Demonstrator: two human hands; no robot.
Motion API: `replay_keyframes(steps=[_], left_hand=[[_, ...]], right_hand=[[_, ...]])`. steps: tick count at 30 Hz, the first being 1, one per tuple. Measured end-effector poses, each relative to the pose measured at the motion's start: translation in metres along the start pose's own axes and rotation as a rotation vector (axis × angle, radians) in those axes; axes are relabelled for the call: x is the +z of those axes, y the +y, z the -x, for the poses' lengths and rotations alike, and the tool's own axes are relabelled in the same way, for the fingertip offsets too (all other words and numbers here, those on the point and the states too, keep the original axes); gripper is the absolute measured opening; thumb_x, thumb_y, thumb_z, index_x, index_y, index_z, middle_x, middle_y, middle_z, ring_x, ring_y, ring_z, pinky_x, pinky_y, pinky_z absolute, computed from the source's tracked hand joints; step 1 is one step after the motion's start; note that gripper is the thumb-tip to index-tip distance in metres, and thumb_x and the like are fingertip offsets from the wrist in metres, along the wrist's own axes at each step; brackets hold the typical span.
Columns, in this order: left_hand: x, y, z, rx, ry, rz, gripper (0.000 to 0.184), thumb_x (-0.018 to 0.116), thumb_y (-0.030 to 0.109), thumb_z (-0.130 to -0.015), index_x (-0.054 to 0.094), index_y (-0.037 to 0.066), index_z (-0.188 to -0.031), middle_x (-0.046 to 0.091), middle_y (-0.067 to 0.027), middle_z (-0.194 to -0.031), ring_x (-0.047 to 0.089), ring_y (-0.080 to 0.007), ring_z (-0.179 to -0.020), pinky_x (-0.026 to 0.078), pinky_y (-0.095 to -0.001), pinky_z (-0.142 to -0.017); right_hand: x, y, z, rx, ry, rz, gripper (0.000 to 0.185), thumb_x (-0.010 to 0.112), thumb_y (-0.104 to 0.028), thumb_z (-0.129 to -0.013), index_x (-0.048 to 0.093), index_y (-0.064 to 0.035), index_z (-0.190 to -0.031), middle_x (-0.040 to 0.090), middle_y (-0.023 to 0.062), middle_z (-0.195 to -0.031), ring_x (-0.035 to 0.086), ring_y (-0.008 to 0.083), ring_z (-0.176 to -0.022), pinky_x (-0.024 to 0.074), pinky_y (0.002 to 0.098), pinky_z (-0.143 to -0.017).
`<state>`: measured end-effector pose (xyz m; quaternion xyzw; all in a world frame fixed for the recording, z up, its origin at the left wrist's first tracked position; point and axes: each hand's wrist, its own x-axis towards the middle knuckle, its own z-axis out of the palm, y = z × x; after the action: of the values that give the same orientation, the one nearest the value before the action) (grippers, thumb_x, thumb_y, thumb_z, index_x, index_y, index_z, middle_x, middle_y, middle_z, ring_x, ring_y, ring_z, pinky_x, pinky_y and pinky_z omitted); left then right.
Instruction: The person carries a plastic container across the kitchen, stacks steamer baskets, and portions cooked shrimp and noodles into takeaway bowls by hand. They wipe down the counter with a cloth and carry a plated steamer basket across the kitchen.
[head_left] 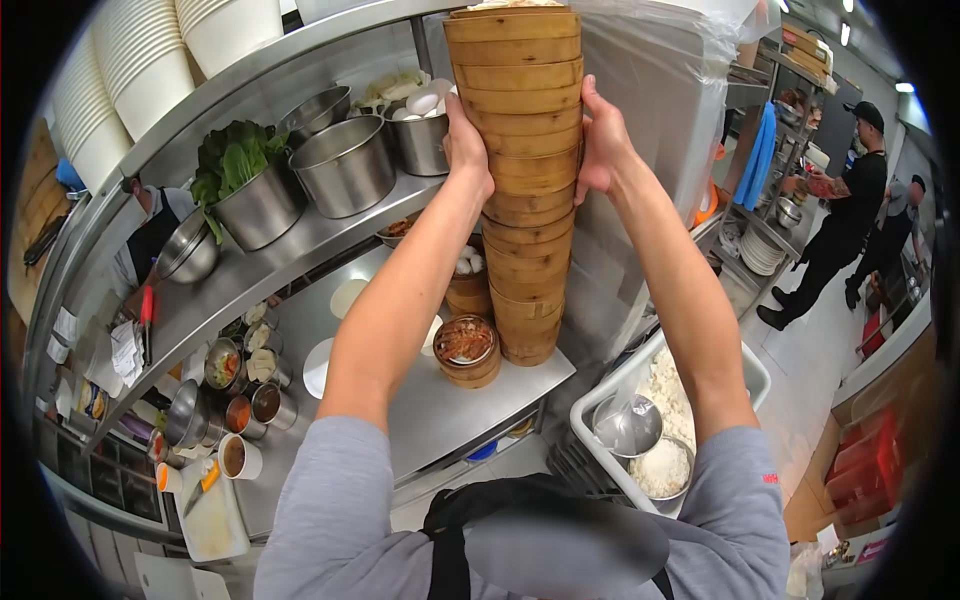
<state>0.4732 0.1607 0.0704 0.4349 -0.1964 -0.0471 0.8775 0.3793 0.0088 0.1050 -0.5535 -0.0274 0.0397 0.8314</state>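
A tall stack of round bamboo steamers (525, 160) rises from the steel counter's right end, leaning slightly. My left hand (467, 150) presses against the stack's left side in its upper part. On the right side, at about the same height, my right hand (603, 140) has its fingers against the steamers, partly hidden behind them. Left of the stack's base sits a small steamer (467, 350) with reddish-brown food in it. Behind that one, another steamer (468, 290) holds white round items.
A steel shelf (300, 250) carries metal pots, leafy greens and eggs. Below it, the counter (430, 420) holds sauce containers and a knife on a cutting board (215, 520). A white tub of rice (755, 375) stands at right. Two people (840, 220) stand in the aisle beyond.
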Motion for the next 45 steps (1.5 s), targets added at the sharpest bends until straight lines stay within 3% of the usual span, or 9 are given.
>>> replay_keyframes(steps=[5, 10, 13, 16, 20, 26, 32, 36, 45], left_hand=[[-0.002, -0.001, 0.001, -0.038, -0.055, 0.039, 0.068, 0.009, 0.053, -0.095, 0.035, 0.005, -0.137, 0.042, -0.0136, -0.138, 0.043, -0.0298, -0.124, 0.035, -0.0444, -0.103], [0.003, 0.009, 0.013, -0.062, 0.051, -0.097, 0.068, 0.012, 0.053, -0.095, 0.033, 0.005, -0.138, 0.039, -0.0128, -0.139, 0.039, -0.0275, -0.127, 0.032, -0.0414, -0.105], [0.004, 0.021, 0.009, 0.079, -0.006, -0.214, 0.068, 0.014, 0.054, -0.095, 0.033, 0.006, -0.138, 0.04, -0.0111, -0.139, 0.039, -0.0249, -0.127, 0.03, -0.038, -0.105], [0.006, 0.024, 0.019, 0.182, -0.058, -0.304, 0.066, 0.018, 0.055, -0.096, 0.035, 0.006, -0.137, 0.041, -0.0096, -0.138, 0.04, -0.0225, -0.125, 0.03, -0.0357, -0.105], [0.005, -0.001, 0.018, 0.417, -0.133, -0.217, 0.074, 0.024, 0.059, -0.094, 0.04, -0.002, -0.132, 0.047, -0.0126, -0.131, 0.047, -0.0202, -0.118, 0.035, -0.0307, -0.099], [0.011, -0.003, 0.016, 0.368, 0.001, -0.327, 0.068, 0.024, 0.056, -0.095, 0.037, 0.003, -0.135, 0.042, -0.0095, -0.137, 0.041, -0.0206, -0.123, 0.03, -0.0318, -0.104], [-0.016, -0.011, 0.017, 0.38, -0.156, -0.367, 0.069, 0.024, 0.053, -0.096, 0.032, -0.002, -0.136, 0.038, -0.0129, -0.139, 0.038, -0.0206, -0.126, 0.026, -0.0309, -0.105], [-0.017, -0.032, 0.031, 0.558, -0.086, -0.363, 0.054, 0.025, 0.039, -0.1, 0.042, -0.003, -0.129, 0.046, -0.011, -0.132, 0.043, -0.0191, -0.121, 0.029, -0.031, -0.103], [-0.026, -0.044, 0.001, 0.652, -0.074, -0.468, 0.058, 0.031, 0.041, -0.098, 0.041, -0.006, -0.13, 0.048, -0.0171, -0.131, 0.043, -0.0258, -0.122, 0.03, -0.0322, -0.102]], right_hand=[[-0.005, 0.0, -0.007, 0.067, 0.044, 0.11, 0.106, 0.028, -0.081, -0.076, 0.018, 0.0005, -0.142, 0.011, 0.0241, -0.149, 0.005, 0.0481, -0.135, -0.009, 0.0747, -0.091], [-0.001, 0.002, -0.004, -0.009, 0.22, 0.264, 0.104, 0.028, -0.083, -0.074, 0.022, -0.0066, -0.143, 0.011, 0.0245, -0.148, 0.006, 0.0497, -0.134, -0.0037, 0.0734, -0.095], [-0.014, -0.002, -0.005, -0.106, 0.131, 0.482, 0.095, 0.028, -0.08, -0.077, 0.028, -0.0112, -0.142, 0.019, 0.0214, -0.147, 0.013, 0.0455, -0.134, 0.0049, 0.0691, -0.1], [-0.043, 0.015, -0.032, -0.301, -0.069, 0.337, 0.086, 0.029, -0.073, -0.084, 0.033, -0.008, -0.14, 0.029, 0.0162, -0.145, 0.023, 0.0352, -0.134, 0.016, 0.0553, -0.107], [-0.031, 0.05, -0.035, -0.451, -0.048, 0.092, 0.079, 0.031, -0.063, -0.09, 0.03, -0.0012, -0.139, 0.033, 0.0138, -0.143, 0.03, 0.0246, -0.132, 0.0234, 0.0348, -0.108], [-0.035, 0.056, -0.043, -0.511, -0.039, 0.001, 0.075, 0.028, -0.06, -0.092, 0.032, -0.002, -0.138, 0.034, 0.0142, -0.142, 0.033, 0.0256, -0.13, 0.0302, 0.0376, -0.106], [-0.032, 0.053, -0.032, -0.469, 0.001, 0.061, 0.074, 0.031, -0.06, -0.092, 0.031, -0.0025, -0.139, 0.034, 0.0141, -0.142, 0.033, 0.0255, -0.13, 0.0293, 0.0369, -0.106], [-0.047, 0.071, -0.049, -0.577, -0.063, 0.07, 0.071, 0.033, -0.058, -0.092, 0.034, -0.003, -0.137, 0.037, 0.0131, -0.14, 0.036, 0.0241, -0.128, 0.03, 0.0356, -0.105], [-0.05, 0.075, -0.051, -0.608, -0.024, -0.081, 0.065, 0.032, -0.054, -0.094, 0.04, -0.0025, -0.133, 0.045, 0.0115, -0.134, 0.043, 0.0227, -0.123, 0.0353, 0.0344, -0.102]])
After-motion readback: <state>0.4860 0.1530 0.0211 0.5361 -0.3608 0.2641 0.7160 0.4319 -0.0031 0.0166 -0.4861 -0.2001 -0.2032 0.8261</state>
